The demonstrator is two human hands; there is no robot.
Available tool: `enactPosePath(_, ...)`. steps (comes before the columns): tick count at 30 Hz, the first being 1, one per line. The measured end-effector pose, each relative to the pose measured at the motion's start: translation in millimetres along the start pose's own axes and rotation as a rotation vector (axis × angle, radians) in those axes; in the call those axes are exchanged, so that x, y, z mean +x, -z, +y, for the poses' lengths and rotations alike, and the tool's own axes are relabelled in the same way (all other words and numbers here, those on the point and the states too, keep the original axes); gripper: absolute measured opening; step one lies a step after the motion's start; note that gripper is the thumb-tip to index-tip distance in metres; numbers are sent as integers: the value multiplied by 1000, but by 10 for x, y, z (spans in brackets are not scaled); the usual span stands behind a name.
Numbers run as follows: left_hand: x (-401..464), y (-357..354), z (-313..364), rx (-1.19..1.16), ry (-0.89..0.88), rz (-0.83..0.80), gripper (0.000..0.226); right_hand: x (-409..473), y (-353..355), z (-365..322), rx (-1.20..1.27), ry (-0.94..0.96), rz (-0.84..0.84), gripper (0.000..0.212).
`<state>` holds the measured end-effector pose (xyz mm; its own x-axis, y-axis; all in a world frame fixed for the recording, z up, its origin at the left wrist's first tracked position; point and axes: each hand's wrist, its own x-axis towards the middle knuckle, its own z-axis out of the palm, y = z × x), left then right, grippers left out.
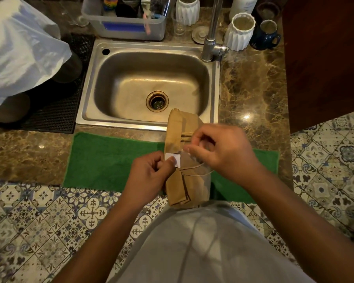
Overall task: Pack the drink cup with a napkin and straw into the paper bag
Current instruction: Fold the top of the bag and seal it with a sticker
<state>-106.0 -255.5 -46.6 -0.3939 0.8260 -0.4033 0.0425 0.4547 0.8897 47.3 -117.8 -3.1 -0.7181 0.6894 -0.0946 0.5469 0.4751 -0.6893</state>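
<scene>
At lower centre I pinch the flat bag (178, 144) between both hands, left (151, 170) on its white sticker (175, 159), right (221, 150) at the handles; next, open it.

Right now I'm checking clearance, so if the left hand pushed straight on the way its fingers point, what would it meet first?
The left hand points rightward and already pinches a white sticker on the folded paper bag; past that, probably the right hand, though depth is unclear.
</scene>
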Motion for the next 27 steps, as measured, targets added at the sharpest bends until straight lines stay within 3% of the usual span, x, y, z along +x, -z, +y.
enactPosePath(3,75,150,54,181,-61,-109,48,190,120,-137,-229,305,39,37)
enactPosePath(7,219,358,217,387,-196,-278,35,589,92,-220,-547,466,-319,41)
enactPosePath(10,352,497,288,539,-297,-350,32,773,26,-240,-577,466,-478,27)
enactPosePath(14,458,582,292,565,-231,-355,16,870,-24,-232,-465,410,-551,15)
enactPosePath(18,435,544,287,520,-81,-267,18,872,-4,-148,-328,329,-574,15)
enactPosePath(21,422,485,308,491,-83,-246,15,811,81,-112,-216,238,-609,5)
enactPosePath(25,497,375,419,675,-215,-281,18,768,142,-53,-254,201,-595,14)
enactPosePath(27,548,333,467,741,-270,-317,18,740,112,-49,-337,218,-565,29)
